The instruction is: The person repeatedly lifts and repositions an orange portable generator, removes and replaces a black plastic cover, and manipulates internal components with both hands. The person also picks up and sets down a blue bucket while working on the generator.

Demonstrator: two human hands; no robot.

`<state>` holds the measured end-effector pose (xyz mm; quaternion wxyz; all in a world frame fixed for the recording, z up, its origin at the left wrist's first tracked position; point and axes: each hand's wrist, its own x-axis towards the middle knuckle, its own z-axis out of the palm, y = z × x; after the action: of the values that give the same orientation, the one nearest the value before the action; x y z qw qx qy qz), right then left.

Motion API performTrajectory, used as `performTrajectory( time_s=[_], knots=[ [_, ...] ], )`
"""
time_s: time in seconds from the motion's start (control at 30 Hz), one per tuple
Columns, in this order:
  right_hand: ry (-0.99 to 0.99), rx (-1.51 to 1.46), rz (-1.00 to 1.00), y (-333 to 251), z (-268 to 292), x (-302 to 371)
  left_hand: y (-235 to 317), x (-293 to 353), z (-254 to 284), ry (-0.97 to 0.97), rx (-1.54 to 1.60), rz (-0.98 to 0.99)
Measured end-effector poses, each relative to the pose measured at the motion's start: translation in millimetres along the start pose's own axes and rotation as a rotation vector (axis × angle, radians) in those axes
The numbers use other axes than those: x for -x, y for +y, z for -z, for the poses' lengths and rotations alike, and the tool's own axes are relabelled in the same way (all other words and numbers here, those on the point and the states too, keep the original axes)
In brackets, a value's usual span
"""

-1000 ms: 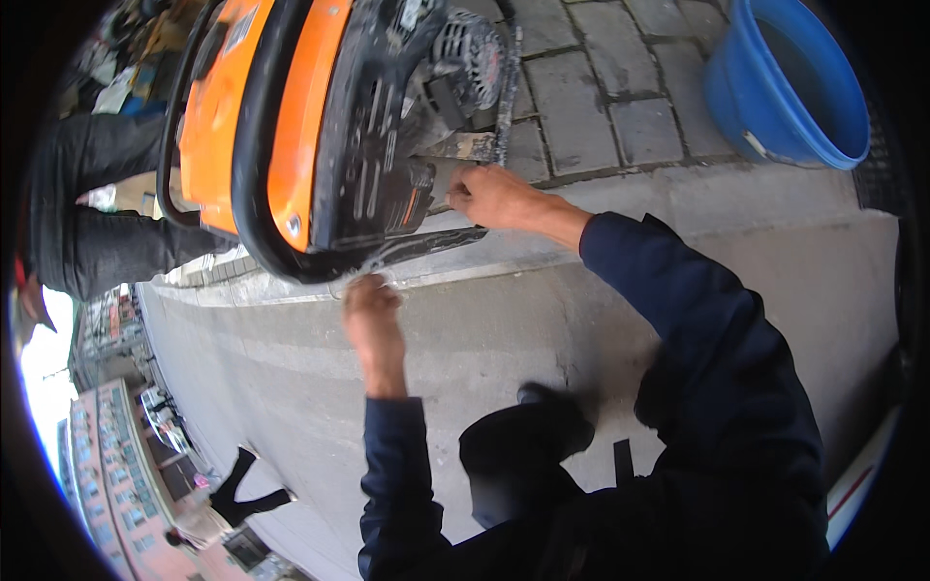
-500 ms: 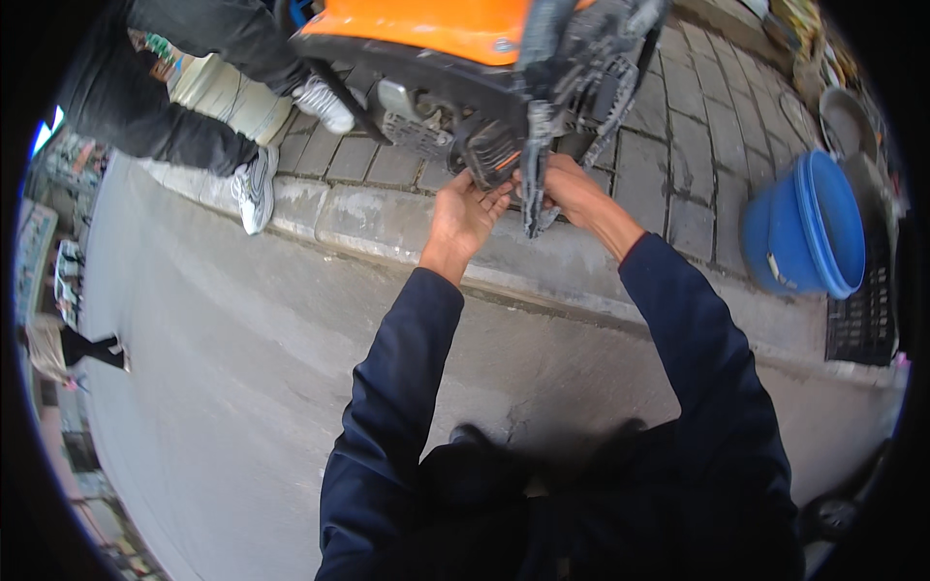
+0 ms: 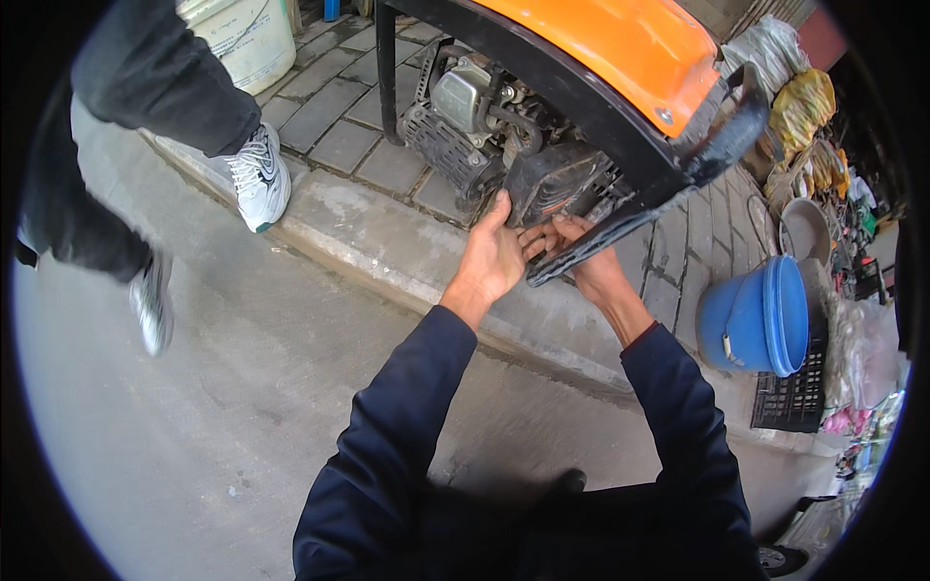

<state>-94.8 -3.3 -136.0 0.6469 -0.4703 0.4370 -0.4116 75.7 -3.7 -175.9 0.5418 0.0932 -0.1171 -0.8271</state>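
A portable generator with an orange tank (image 3: 620, 58) and a black tube frame (image 3: 620, 111) stands on the paved kerb, its engine (image 3: 465, 102) exposed beneath. Low on the engine's side is a black ribbed air filter cover (image 3: 557, 179). My left hand (image 3: 489, 257) is closed at the cover's lower left, thumb up against it and fingers curled under its edge. From the right, my right hand (image 3: 596, 266) reaches behind the frame's lower bar, its bent fingers at the same lower edge. That bar hides part of the right hand, and what lies behind the fingertips is hidden too.
A person's dark-trousered leg and white sneaker (image 3: 260, 179) are at the kerb, left of the generator. Behind stands a pale bucket (image 3: 247, 44). On the right are a blue bucket (image 3: 741, 320), a black crate (image 3: 790, 387), a round pan (image 3: 806, 228) and piled bags (image 3: 804, 107).
My view has swung, so the generator appears closer and tilted, with more of its engine visible. Both hands remain at the cover's lower edge. The person on the left has stepped, feet now farther apart.
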Motion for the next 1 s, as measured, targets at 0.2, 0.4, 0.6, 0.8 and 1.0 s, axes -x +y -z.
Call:
performTrajectory(
  time_s=[0.2,0.4,0.6,0.8,1.0],
  knots=[
    [-0.111,-0.292,-0.326,-4.6,11.5,-16.8,-0.3,-2.8,11.8,0.005,-0.12,-0.032],
    [-0.007,-0.517,-0.321,-6.4,6.8,-15.5,-4.7,-8.5,24.3,-0.029,-0.075,-0.042],
    [0.26,0.436,-0.006,-4.8,-9.2,-7.8,-18.3,-8.9,21.8,-0.035,0.04,-0.058],
    [0.055,-0.082,-0.132,-3.5,0.9,-4.3,-22.8,-8.6,28.1,-0.131,-0.016,-0.053],
    [-0.055,-0.438,-0.334,-0.9,12.6,-14.1,-22.5,-7.0,24.7,-0.12,-0.068,-0.071]
  ],
)
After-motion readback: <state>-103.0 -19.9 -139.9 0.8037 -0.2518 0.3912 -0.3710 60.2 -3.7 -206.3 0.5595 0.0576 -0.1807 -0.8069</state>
